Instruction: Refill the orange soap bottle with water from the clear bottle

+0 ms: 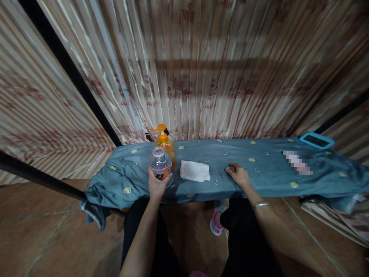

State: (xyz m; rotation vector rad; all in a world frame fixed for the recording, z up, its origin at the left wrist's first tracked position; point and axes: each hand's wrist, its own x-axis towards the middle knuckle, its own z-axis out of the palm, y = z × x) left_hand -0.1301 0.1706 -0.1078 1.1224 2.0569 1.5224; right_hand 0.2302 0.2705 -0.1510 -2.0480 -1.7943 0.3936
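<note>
My left hand [157,187] is wrapped round the lower part of a clear plastic bottle [160,161] with an orange and black label. The bottle stands upright, its open mouth facing up with no cap on it. Right behind it is a pump bottle [165,145] with an orange pump head, partly hidden. My right hand [240,176] rests low over the cloth with its fingers pinched round a small greyish, cap-like thing [231,169]. Between my hands lies a folded white paper towel [195,171] with a ragged edge.
A grey-green cloth with yellow prints [268,169] covers the narrow table. A blue-framed tablet-like object [316,140] lies at the far right, near a pixelated patch. Striped curtains [187,69] hang behind. Dark metal poles [75,80] stand at both sides.
</note>
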